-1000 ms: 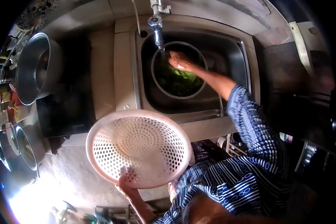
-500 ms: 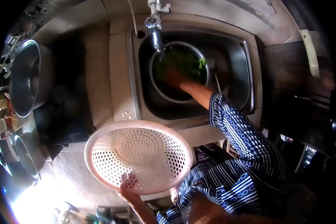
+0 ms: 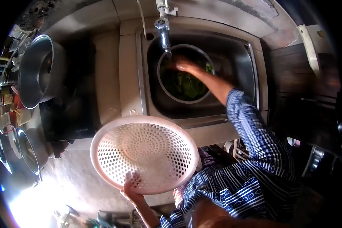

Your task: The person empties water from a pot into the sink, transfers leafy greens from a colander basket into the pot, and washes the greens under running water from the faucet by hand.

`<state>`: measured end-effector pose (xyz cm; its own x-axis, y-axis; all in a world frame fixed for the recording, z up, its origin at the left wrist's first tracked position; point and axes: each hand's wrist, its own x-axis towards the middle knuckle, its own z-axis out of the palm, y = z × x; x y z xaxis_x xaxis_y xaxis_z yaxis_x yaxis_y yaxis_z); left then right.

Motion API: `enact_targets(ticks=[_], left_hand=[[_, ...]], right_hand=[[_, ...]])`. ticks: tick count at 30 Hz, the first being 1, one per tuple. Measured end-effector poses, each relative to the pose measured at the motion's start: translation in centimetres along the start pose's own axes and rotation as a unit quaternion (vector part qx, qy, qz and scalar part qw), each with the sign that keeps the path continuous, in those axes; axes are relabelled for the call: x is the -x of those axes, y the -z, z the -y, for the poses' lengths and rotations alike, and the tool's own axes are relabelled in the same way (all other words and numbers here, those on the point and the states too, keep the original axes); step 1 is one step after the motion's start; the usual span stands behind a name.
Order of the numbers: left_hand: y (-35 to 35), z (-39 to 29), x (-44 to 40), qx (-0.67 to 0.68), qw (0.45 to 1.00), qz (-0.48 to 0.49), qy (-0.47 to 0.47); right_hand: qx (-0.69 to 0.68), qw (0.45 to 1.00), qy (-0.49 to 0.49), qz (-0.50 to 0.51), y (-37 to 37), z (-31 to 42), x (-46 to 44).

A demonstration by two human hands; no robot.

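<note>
My left hand [image 3: 130, 189] grips the near rim of a pale pink plastic colander [image 3: 144, 142], its fingers showing through the holes. The colander is tilted, and no food shows in it. My right hand [image 3: 181, 64] is over the upper part of a round metal basin [image 3: 159, 78] in the sink, close under the tap [image 3: 164, 36]. Its fingers are dark and blurred, so what they hold, if anything, cannot be made out. Leafy greens [image 3: 188, 87] lie in the basin below that hand.
The steel sink [image 3: 235, 72] surrounds the basin. Left of it, a large metal pot [image 3: 34, 76] stands by a black cooktop [image 3: 70, 119], with a smaller pot [image 3: 30, 150] nearer me. Small white bits [image 3: 132, 111] lie on the counter by the sink's near left corner.
My right hand has risen from down among the greens toward the tap, and more leaves show in the basin. My left hand still holds the colander in nearly the same place.
</note>
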<state>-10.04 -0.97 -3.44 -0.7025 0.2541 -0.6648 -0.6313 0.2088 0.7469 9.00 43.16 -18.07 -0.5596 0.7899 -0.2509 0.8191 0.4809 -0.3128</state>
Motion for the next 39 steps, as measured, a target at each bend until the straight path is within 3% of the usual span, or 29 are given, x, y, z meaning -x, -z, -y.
enact_targets(ticks=[4, 6, 8, 9, 11, 13, 16, 18, 22, 24, 25, 27, 28, 31, 33, 34, 35, 36, 37, 38, 39], left_hand=[[0.7, 0.3, -0.4, 0.015, 1.0, 0.004, 0.016], [0.7, 0.3, -0.4, 0.018, 1.0, 0.01, 0.023], [0.7, 0.1, -0.4, 0.026, 0.999, 0.013, 0.025], [0.6, 0.1, -0.5, 0.02, 1.0, 0.006, 0.022], [0.9, 0.0, -0.4, 0.013, 0.999, 0.012, 0.035], [1.3, 0.3, -0.6, 0.016, 0.999, 0.015, 0.034], [0.7, 0.1, -0.3, 0.025, 0.999, 0.005, 0.033], [0.6, -0.1, -0.1, 0.024, 0.999, -0.01, 0.038], [0.6, 0.1, -0.3, -0.007, 0.999, -0.027, 0.035], [0.4, 0.1, -0.7, -0.01, 0.999, -0.04, 0.024], [0.4, 0.1, -0.5, -0.006, 0.999, -0.022, 0.039], [0.5, 0.0, -0.2, 0.001, 0.999, -0.03, 0.041], [0.1, -0.1, -0.4, 0.009, 0.999, -0.027, 0.032], [0.6, -0.1, -0.3, 0.013, 1.0, -0.011, 0.025], [0.7, -0.1, -0.3, 0.016, 0.999, -0.005, 0.04], [0.6, -0.3, -0.3, 0.019, 0.999, -0.003, 0.048], [-0.1, -0.7, 0.0, 0.014, 0.999, -0.01, 0.034], [-0.3, -0.9, 0.1, 0.015, 0.999, -0.01, 0.035], [-0.3, -0.9, 0.1, 0.008, 1.0, -0.01, 0.029], [-0.3, -1.0, 0.1, 0.001, 1.0, -0.011, 0.023], [-0.2, -1.0, 0.0, 0.001, 1.0, -0.01, 0.026]], right_hand=[[0.035, 0.993, 0.013, 0.109, -3.0, 4.0, -1.2], [0.049, 0.998, 0.04, -0.027, -3.4, 4.5, -0.4], [0.052, 0.998, 0.045, -0.005, -4.1, 3.4, -1.3], [-0.157, 0.986, 0.04, -0.046, -6.8, 0.7, -2.8], [-0.29, 0.953, 0.075, -0.056, -6.2, -1.6, -1.5], [-0.125, 0.982, 0.094, -0.109, 4.7, 3.0, 4.6], [-0.034, 0.975, 0.205, -0.076, 5.2, 0.0, 9.0], [0.09, 0.979, 0.183, -0.014, 4.4, -0.3, 11.7], [0.117, 0.982, 0.147, -0.006, -1.4, 1.3, 8.9], [0.155, 0.967, 0.1, 0.177, -3.4, 1.7, 4.1], [0.154, 0.966, 0.101, 0.182, -4.6, 0.6, 3.0], [-0.009, 0.987, 0.151, 0.054, -5.5, 0.0, 1.3], [-0.006, 0.986, 0.158, 0.044, -4.3, 0.2, 0.2], [-0.021, 0.994, 0.08, 0.077, -0.7, 0.8, -0.4], [0.072, 0.98, -0.048, 0.18, 0.9, 0.3, -0.1], [0.073, 0.979, -0.051, 0.181, 0.1, -1.4, 1.2], [0.307, 0.943, 0.125, -0.026, -1.5, -4.5, 3.2], [0.502, 0.784, 0.285, -0.229, -2.3, -6.1, 4.5], [0.503, 0.783, 0.286, -0.229, -1.1, -5.1, 5.5], [0.323, 0.898, 0.282, -0.1, 0.2, -4.1, 7.0], [0.122, 0.957, 0.259, 0.038, 1.8, -2.6, 8.5]])
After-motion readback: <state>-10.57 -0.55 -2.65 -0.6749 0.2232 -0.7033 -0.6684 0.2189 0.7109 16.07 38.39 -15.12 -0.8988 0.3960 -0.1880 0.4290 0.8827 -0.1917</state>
